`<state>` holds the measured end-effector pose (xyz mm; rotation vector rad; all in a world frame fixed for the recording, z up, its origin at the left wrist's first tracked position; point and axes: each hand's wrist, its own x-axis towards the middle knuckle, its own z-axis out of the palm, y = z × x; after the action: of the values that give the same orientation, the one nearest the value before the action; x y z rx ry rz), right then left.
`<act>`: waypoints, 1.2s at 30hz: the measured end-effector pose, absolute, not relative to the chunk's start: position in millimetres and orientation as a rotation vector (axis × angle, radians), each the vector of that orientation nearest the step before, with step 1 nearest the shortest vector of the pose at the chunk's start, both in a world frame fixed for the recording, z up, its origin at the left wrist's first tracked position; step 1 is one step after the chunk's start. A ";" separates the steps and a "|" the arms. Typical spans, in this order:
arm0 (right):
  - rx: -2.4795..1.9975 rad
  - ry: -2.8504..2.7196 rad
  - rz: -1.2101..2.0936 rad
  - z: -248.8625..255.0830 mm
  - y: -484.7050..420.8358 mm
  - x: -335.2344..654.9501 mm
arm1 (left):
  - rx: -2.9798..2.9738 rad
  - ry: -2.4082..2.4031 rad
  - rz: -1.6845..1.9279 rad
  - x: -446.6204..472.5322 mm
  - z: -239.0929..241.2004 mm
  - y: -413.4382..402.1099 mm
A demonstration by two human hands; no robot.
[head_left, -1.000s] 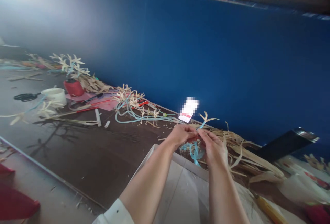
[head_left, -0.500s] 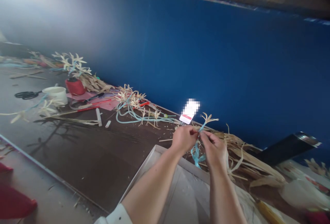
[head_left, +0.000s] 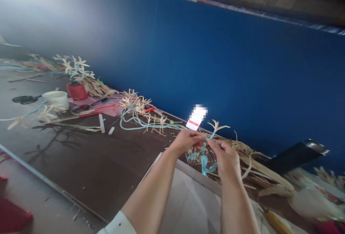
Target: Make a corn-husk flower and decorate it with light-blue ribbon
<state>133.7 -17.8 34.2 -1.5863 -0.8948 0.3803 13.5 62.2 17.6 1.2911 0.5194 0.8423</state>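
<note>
A pale, dried-husk flower (head_left: pixel 216 126) with pointed petals rises between my hands, its stem wrapped in light blue tape. My right hand (head_left: pixel 226 154) pinches this stem just below the bloom. From the left, my left hand (head_left: pixel 188 141) meets it with thumb and fingers closed at the blue-taped part; the exact grip is partly hidden. Under the fingers hangs a loose light blue tape (head_left: pixel 204 164), curled at its lower end. Husk scraps lie around it on the brown table (head_left: pixel 107 169).
A lit phone (head_left: pixel 196 118) leans near the blue wall. Dried husks (head_left: pixel 258 162) and a black flask (head_left: pixel 299 157) lie right. Finished-looking blue-stemmed flowers (head_left: pixel 134 103), a white cup (head_left: pixel 56 100), a red-wrapped pot (head_left: pixel 77 90) and scissors (head_left: pixel 27 99) are left. A shallow tray (head_left: pixel 185 194) lies beneath my forearms.
My left hand has shifted slightly left and its fingers have straightened, uncovering scraps and more blue tape below. The right hand keeps hold of the flower stem. The view has moved slightly.
</note>
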 end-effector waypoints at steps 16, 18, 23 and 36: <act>-1.333 -0.896 0.947 27.6 -15.5 124.0 | 0.994 0.246 0.696 3.2 15.1 63.7; -1.366 -0.879 0.918 28.1 -15.6 123.2 | 0.995 0.268 0.725 4.1 14.4 65.1; -1.479 -0.913 0.795 33.6 -18.0 118.5 | 1.017 0.336 0.775 7.3 12.4 66.9; -1.801 -1.263 0.301 38.6 -19.8 115.7 | 1.124 0.543 0.885 7.7 17.9 65.9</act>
<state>115.7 -19.8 38.6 -1.8006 -1.2630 0.3009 7.7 65.9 17.9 1.1241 0.5425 0.8850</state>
